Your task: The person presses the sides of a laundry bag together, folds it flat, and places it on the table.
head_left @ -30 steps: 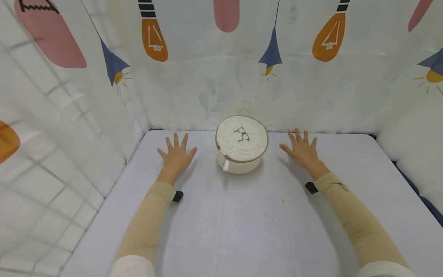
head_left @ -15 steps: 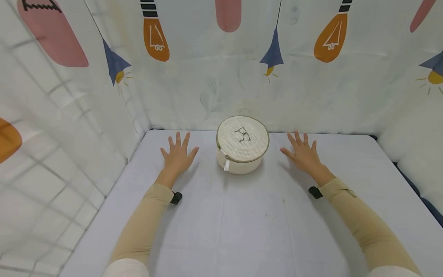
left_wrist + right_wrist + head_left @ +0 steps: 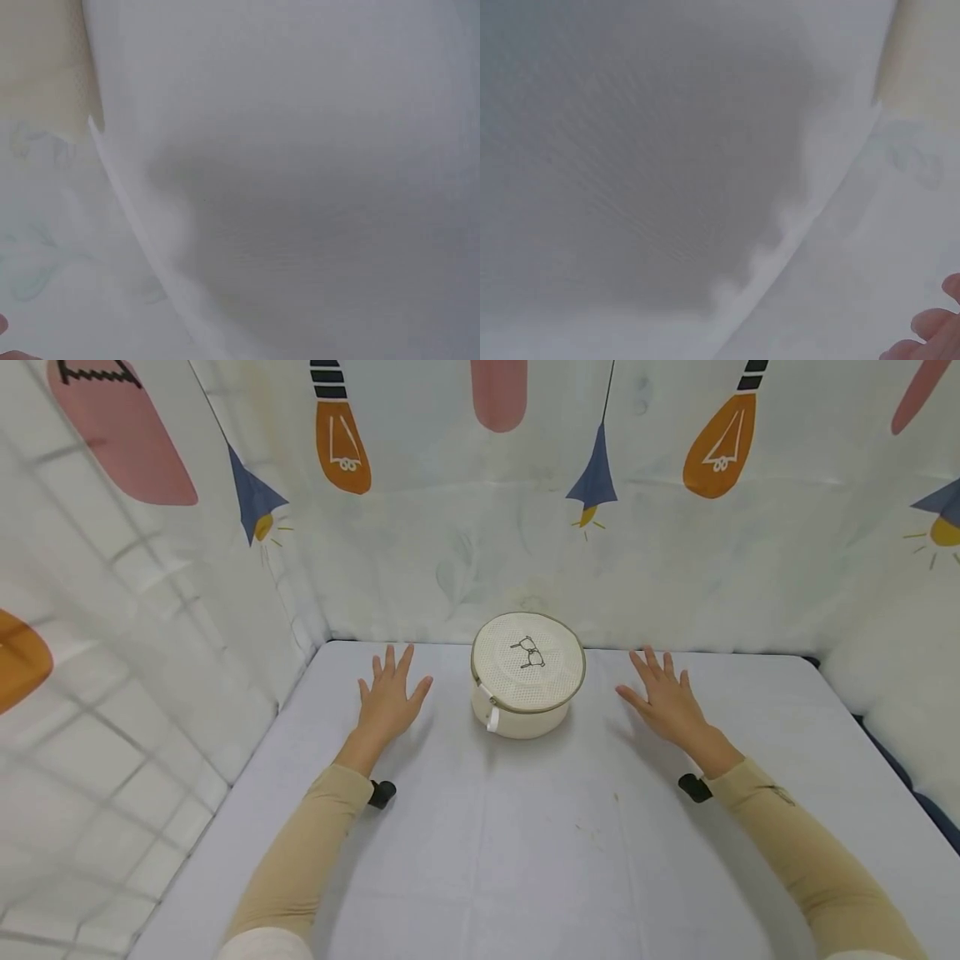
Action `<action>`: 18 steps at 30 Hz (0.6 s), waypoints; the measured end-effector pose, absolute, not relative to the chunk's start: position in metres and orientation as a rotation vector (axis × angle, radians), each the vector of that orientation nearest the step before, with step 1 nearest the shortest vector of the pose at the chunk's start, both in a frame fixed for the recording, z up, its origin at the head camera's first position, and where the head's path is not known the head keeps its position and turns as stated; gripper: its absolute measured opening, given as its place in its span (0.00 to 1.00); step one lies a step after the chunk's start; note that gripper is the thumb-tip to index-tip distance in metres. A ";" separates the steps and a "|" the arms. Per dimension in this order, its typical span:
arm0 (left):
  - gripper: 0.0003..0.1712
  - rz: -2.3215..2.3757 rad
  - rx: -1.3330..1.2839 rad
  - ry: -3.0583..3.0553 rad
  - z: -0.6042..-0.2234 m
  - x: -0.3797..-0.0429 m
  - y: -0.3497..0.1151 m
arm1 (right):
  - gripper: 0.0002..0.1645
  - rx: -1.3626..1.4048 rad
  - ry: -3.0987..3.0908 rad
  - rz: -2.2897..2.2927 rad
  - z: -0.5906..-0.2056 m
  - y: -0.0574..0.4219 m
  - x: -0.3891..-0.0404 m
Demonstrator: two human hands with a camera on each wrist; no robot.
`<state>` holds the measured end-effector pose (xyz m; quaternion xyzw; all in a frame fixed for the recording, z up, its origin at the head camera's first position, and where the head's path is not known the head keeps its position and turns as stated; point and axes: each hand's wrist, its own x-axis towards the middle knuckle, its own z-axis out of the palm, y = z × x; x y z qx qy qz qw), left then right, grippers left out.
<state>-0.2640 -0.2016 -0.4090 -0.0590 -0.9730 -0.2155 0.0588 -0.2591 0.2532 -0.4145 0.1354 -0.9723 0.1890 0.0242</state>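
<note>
A round cream mesh zip bag (image 3: 528, 664), with a pair of glasses drawn on its lid and a white pull tab at its front left, stands near the table's back edge. To its left my left hand (image 3: 387, 703) is held over the table with fingers spread, apart from the bag. On the other side my right hand (image 3: 667, 703) is spread the same way, also holding nothing. Part of the bag's side (image 3: 45, 60) shows in the left wrist view. The right wrist view catches the bag (image 3: 922, 60) and a few fingertips (image 3: 932, 324). The bag's inside is hidden.
A white cloth covers the table (image 3: 540, 860). Behind it hangs a white curtain (image 3: 420, 552) printed with lamps and bulbs, and more white fabric encloses both sides. Small black devices (image 3: 382, 793) sit under the wrists.
Both hands have shifted slightly, the right one a little rightward and toward me. The scene has drifted slightly right in the head view. The bag stays in place on the table.
</note>
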 end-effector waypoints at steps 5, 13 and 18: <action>0.43 -0.755 -0.201 -2.903 -0.406 -0.260 -0.198 | 0.53 0.468 -2.973 0.631 -0.411 0.252 -0.255; 0.41 -0.896 -0.238 -2.847 -0.401 -0.254 -0.191 | 0.49 0.538 -2.937 0.790 -0.400 0.245 -0.247; 0.40 -1.040 -0.261 -2.783 -0.398 -0.250 -0.186 | 0.48 0.541 -2.932 0.865 -0.395 0.242 -0.243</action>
